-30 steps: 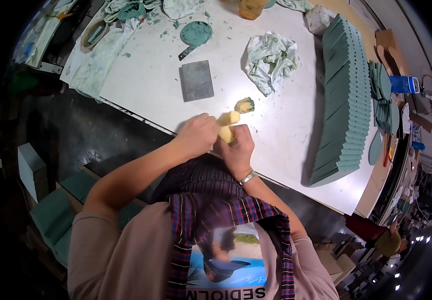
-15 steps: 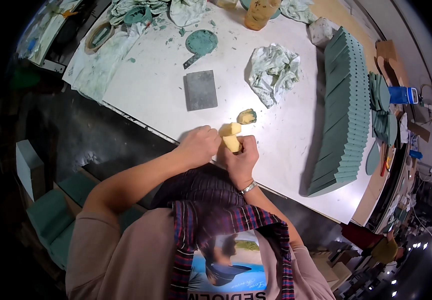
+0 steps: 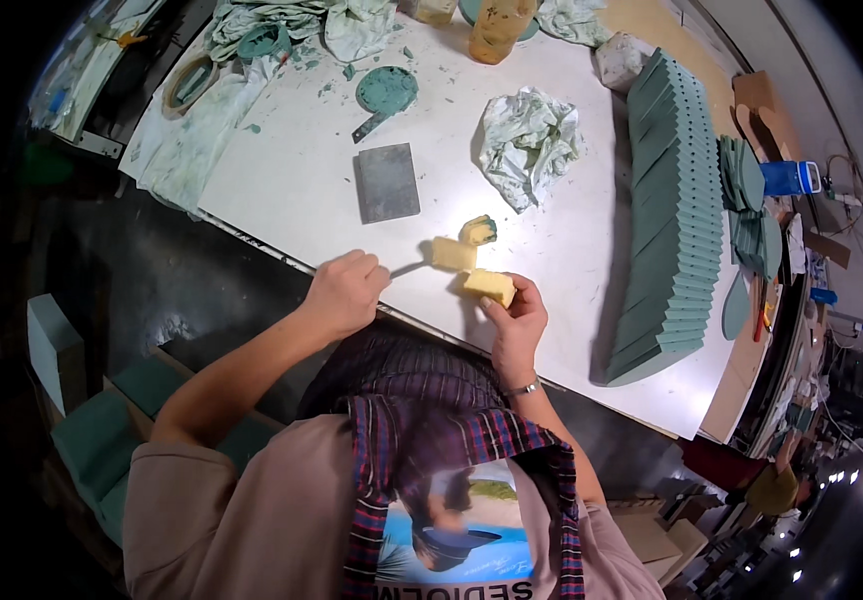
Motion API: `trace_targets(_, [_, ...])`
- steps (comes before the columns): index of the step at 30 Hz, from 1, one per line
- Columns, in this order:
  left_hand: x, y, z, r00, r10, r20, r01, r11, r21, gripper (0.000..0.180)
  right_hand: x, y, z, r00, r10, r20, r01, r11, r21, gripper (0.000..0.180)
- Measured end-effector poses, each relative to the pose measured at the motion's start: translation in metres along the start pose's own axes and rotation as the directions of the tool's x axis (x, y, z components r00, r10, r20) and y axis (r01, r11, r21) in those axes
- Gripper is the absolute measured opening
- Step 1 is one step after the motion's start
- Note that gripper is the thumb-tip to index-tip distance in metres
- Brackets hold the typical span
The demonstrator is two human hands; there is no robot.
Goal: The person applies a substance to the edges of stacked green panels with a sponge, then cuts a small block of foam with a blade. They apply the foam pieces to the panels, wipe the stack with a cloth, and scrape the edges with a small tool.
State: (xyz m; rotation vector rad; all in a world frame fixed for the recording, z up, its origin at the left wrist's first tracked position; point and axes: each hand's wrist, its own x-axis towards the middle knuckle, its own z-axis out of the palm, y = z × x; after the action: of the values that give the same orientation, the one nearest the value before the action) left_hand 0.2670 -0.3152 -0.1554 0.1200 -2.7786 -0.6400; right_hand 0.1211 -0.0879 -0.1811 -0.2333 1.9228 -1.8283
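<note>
My left hand (image 3: 345, 294) is closed around something from which a thin dark blade (image 3: 411, 269) sticks out. The handle is hidden in the fist. The blade's far end meets a yellow sponge block (image 3: 452, 253) at the table's near side. Between thumb and fingers, my right hand (image 3: 520, 325) pinches a second yellow sponge block (image 3: 490, 287), just right of the first. Beyond them lies a smaller sponge piece (image 3: 479, 231), stained dark green.
A grey square block (image 3: 389, 183), a green round lid (image 3: 388, 90) and a crumpled stained cloth (image 3: 528, 148) lie on the white table (image 3: 292, 190). A long row of green slabs (image 3: 657, 220) stands at right. An amber jar (image 3: 498, 30) is at the back.
My hands have moved apart, the left one leftward and the right one rightward with its sponge block. The blade beside my left hand now shows. The view has shifted slightly.
</note>
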Motion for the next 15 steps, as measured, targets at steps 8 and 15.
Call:
trace_targets(8, [0.029, -0.003, -0.011, 0.987, -0.156, 0.045, 0.14, 0.957, 0.253, 0.015, -0.009, -0.044, -0.011, 0.985, 0.072, 0.156, -0.137, 0.878, 0.459, 0.052])
trace_targets(15, [0.083, 0.037, -0.002, 0.992, 0.104, -0.073, -0.099, 0.992, 0.078, 0.037, -0.008, -0.056, -0.018, 0.975, -0.006, 0.221, -0.102, 0.875, 0.473, 0.057])
